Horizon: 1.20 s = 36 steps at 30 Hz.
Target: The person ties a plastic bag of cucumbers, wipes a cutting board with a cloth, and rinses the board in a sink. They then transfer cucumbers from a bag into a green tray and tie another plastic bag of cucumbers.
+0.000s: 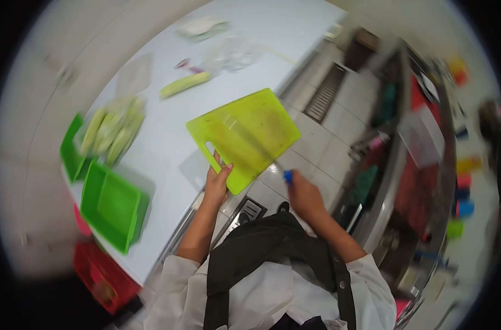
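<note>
My left hand (217,181) is closed around the handle end of a lime-green cutting board (278,118), its fingers at the handle slot. The board is held up in front of me, tilted, partly over the table edge, with dark stains on its face. My right hand (306,197) grips the blue handle of a knife (288,176). Its blade, smeared by motion, crosses the face of the board; whether it touches cannot be told. Beyond the board, a long pale green vegetable (184,85) lies on the white table near a pink-handled tool (189,66), probably a peeler.
A clear bag of long pale vegetables (113,126) lies on the left of the table (168,137), near a green bin (114,203). Crumpled clear plastic (231,54) lies farther back. Below left stands a red crate (105,278). A metal sink counter (391,192) runs along the right.
</note>
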{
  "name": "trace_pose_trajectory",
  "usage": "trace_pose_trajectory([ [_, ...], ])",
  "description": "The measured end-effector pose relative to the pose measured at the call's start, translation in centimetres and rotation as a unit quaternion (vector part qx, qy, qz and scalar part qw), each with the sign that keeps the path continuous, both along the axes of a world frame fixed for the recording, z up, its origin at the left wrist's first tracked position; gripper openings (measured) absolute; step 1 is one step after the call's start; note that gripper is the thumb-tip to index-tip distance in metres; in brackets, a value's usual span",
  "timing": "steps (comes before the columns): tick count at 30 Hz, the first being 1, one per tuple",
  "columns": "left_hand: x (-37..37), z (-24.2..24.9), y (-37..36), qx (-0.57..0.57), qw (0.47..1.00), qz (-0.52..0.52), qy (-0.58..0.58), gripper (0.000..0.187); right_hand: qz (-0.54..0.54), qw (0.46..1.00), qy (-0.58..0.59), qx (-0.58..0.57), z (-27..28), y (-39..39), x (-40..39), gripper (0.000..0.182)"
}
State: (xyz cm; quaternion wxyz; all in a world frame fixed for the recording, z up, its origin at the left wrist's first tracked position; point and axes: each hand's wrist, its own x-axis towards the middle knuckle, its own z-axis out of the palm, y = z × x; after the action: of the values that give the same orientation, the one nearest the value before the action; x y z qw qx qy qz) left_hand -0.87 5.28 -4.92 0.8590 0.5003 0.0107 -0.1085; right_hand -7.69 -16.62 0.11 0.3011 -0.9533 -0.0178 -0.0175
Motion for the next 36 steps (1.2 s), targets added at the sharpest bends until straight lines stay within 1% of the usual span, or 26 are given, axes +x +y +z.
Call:
trace_pose_trajectory([
  [1,0.2,0.4,-1.7,-0.004,0.999,-0.029,-0.012,0.066,-0.008,0.999,0.027,-0.014,0.1,0.0,-1.8,0.021],
  [2,0.0,0.9,-3.9,-0.008,0.998,-0.057,-0.027,0.067,-0.014,1.0,0.005,-0.028,-0.2,-0.9,-3.3,0.014],
  [3,0.1,-0.2,-5.5,-0.013,0.996,-0.087,-0.026,0.066,-0.038,0.999,0.003,-0.022,-0.8,-1.9,-4.5,0.012],
  [4,-0.3,0.7,-7.8,-0.034,0.993,-0.113,-0.031,0.067,-0.058,0.998,0.0,-0.017,-1.2,-3.2,-5.5,0.009],
  [6,-1.7,3.4,-12.2,-0.072,0.985,-0.156,-0.034,0.069,-0.118,0.992,-0.009,-0.043,-1.2,-6.4,-7.8,0.009],
  [8,-2.2,4.2,-15.1,-0.064,0.974,-0.214,-0.038,0.069,-0.185,0.98,-0.028,-0.065,-1.5,-8.5,-9.9,0.012],
  [10,-3.7,6.1,-19.5,-0.069,0.959,-0.271,-0.054,0.069,-0.259,0.96,-0.063,-0.086,-1.9,-13.0,-12.7,0.017],
  [14,-7.6,8.5,-27.3,-0.048,0.915,-0.393,-0.082,0.069,-0.442,0.885,-0.081,-0.124,-2.5,-21.6,-18.8,0.022],
  [15,-8.1,8.9,-28.7,-0.051,0.894,-0.434,-0.101,0.07,-0.472,0.87,-0.074,-0.124,-2.7,-23.5,-20.6,0.022],
  [17,-9.9,9.6,-32.0,-0.06,0.869,-0.483,-0.094,0.07,-0.529,0.838,-0.06,-0.118,-3.9,-27.4,-24.7,0.023],
  [19,-11.6,9.8,-35.1,-0.052,0.852,-0.515,-0.082,0.069,-0.628,0.775,0.009,-0.064,-5.3,-31.3,-29.0,0.023],
  [21,-12.7,8.7,-37.6,-0.016,0.848,-0.527,-0.059,0.068,-0.668,0.741,0.07,-0.015,-12.2,-36.1,-35.4,0.038],
  [22,-13.0,8.5,-38.7,0.003,0.849,-0.525,-0.052,0.068,-0.685,0.728,0.006,-0.027,-14.7,-36.0,-38.1,0.032],
  [23,-14.0,8.6,-39.8,-0.023,0.855,-0.517,-0.038,0.066,-0.695,0.715,-0.065,-0.049,-15.8,-36.9,-39.6,0.027],
  [24,-14.4,8.7,-41.1,-0.012,0.847,-0.529,-0.055,0.065,-0.71,0.7,-0.04,0.068,-14.8,-38.3,-40.4,0.024],
  [25,-14.9,8.6,-41.2,0.015,0.838,-0.542,-0.057,0.065,-0.714,0.672,0.003,0.195,-12.8,-37.5,-41.1,0.021],
  [26,-15.4,8.3,-40.6,0.042,0.827,-0.558,-0.056,0.064,-0.71,0.626,0.05,0.318,-12.3,-36.1,-42.1,0.021],
  [27,-15.4,7.2,-40.8,0.062,0.83,-0.55,-0.069,0.062,-0.689,0.62,0.049,0.372,-14.0,-36.1,-43.6,0.027],
  [29,-15.6,7.3,-40.9,0.043,0.847,-0.527,-0.051,0.061,-0.632,0.536,-0.071,0.555,-11.7,-34.5,-44.5,0.03],
  [30,-15.5,7.3,-40.2,0.044,0.855,-0.516,-0.038,0.061,-0.59,0.475,-0.125,0.641,-10.6,-32.9,-44.6,0.031],
  [31,-15.2,6.9,-39.6,0.05,0.875,-0.481,-0.037,0.06,-0.583,0.478,-0.123,0.646,-10.0,-31.6,-44.8,0.033],
  [34,-13.7,6.2,-38.0,0.049,0.897,-0.431,-0.083,0.06,-0.605,0.431,-0.048,0.668,-13.9,-28.9,-47.1,0.032],
  [35,-13.3,6.3,-37.4,0.055,0.899,-0.425,-0.088,0.06,-0.634,0.421,-0.007,0.649,-15.7,-27.9,-47.9,0.032],
  [36,-13.0,6.7,-37.0,0.059,0.903,-0.416,-0.092,0.06,-0.635,0.421,0.002,0.648,-15.3,-26.9,-48.8,0.031],
])
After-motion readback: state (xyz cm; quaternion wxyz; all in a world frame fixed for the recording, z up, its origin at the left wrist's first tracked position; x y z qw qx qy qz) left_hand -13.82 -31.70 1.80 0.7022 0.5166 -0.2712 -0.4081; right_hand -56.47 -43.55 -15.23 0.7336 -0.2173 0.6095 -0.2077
